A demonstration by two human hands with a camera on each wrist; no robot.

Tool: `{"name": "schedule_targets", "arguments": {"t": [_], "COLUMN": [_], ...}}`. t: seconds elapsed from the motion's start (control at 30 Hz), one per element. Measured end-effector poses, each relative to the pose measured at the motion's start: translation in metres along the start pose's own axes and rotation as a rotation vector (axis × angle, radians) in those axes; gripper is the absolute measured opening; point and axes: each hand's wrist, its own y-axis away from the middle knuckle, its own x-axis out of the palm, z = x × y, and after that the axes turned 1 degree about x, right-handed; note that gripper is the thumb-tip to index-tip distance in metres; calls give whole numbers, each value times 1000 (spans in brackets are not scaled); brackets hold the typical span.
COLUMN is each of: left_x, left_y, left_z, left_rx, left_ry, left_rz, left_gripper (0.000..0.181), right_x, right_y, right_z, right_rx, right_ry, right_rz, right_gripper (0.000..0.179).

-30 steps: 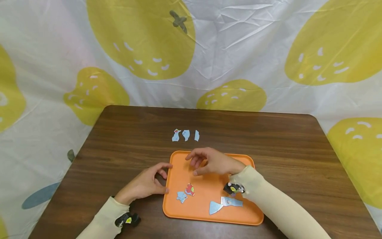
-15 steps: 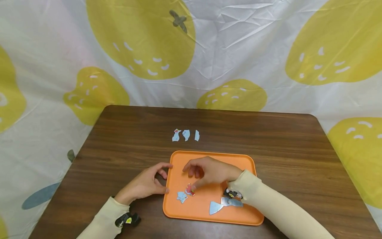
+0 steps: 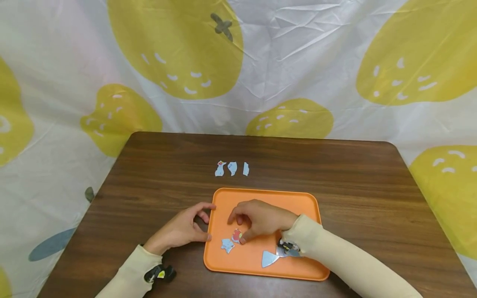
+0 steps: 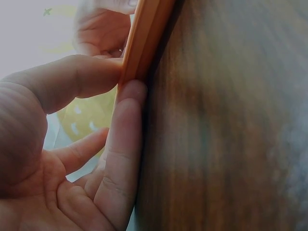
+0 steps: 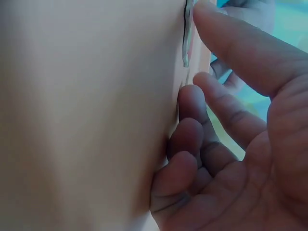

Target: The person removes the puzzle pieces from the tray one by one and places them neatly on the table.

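My left hand (image 3: 179, 230) rests at the left rim of an orange tray (image 3: 253, 265), its thumb and index finger spread apart. In the left wrist view its fingertips touch the tray's edge. My right hand (image 3: 262, 217) is low over the tray's middle. Its thumb tip is at a small red puzzle piece (image 3: 236, 234), with the index finger held off to the far side. In the right wrist view, the thumb lies against the flat piece (image 5: 186, 43). A light-blue puzzle piece (image 3: 227, 245) lies just left of the red one.
Two more light-blue pieces lie near the tray's front, a wedge-shaped piece (image 3: 269, 259) and another piece (image 3: 294, 252) partly under the right wrist camera. Beyond the tray, three pale pieces (image 3: 232, 168) sit in a row on the brown table (image 3: 335, 165). A patterned curtain (image 3: 290, 62) hangs behind.
My right hand has come down and toward me, from over the tray's upper part to the red puzzle piece, thumb now at it. My left hand stays at the rim.
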Motion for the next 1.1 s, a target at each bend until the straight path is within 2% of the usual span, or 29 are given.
{"name": "schedule_targets", "arguments": {"t": [0.23, 0.47, 0.87, 1.1], "left_x": [2, 2, 2, 3], "left_y": [-2, -2, 0, 0], "left_z": [3, 3, 1, 0], "left_rx": [9, -2, -7, 4], "left_ry": [5, -1, -21, -5], "left_rz": [5, 1, -11, -13], "left_gripper": [79, 79, 79, 80], "right_x": [3, 3, -2, -2], "right_y": [1, 1, 1, 2], "right_z": [1, 2, 3, 3], "right_rx": [39, 21, 6, 12], "right_ry": [19, 24, -116, -130], "right_rz": [13, 13, 31, 38], "right_gripper": [32, 29, 20, 18]}}
